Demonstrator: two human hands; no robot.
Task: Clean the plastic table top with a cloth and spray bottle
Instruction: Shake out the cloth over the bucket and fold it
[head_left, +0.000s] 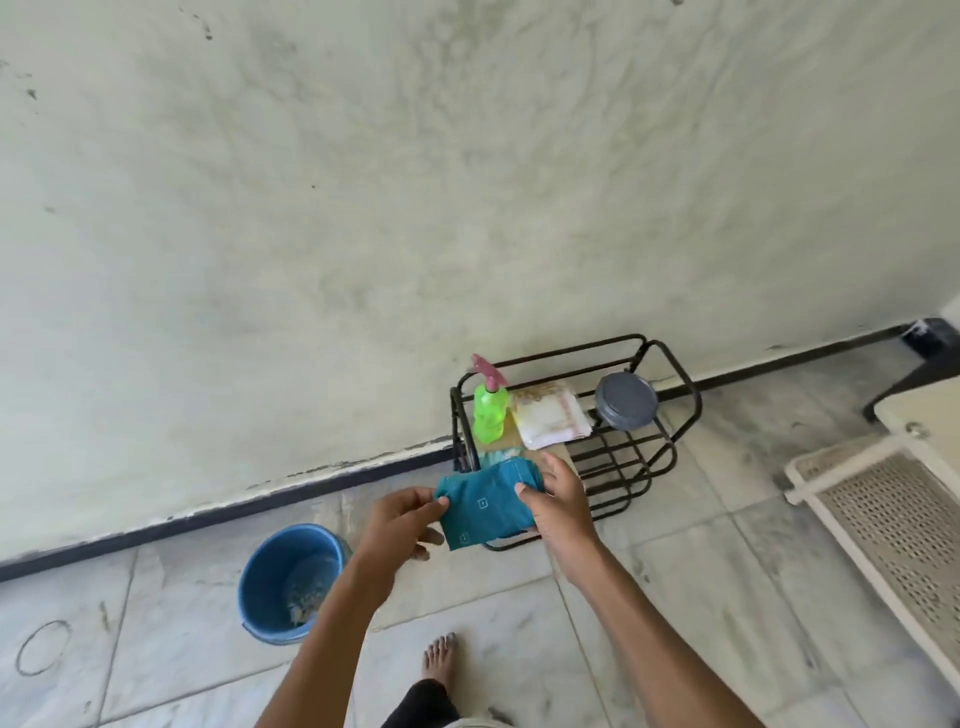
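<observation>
A folded teal cloth (483, 504) is pinched by the left hand (400, 519) and gripped by the right hand (561, 504) at its two ends, over the near edge of a black wire rack (618, 460); a pink-capped green plastic spray bottle (490, 413) is stood at its far left corner

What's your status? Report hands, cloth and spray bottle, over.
Teal cloth held in both: left hand pinches one edge, right hand grips the other end. Green spray bottle upright on wire rack, untouched. Nothing blocking the bottle.
</observation>
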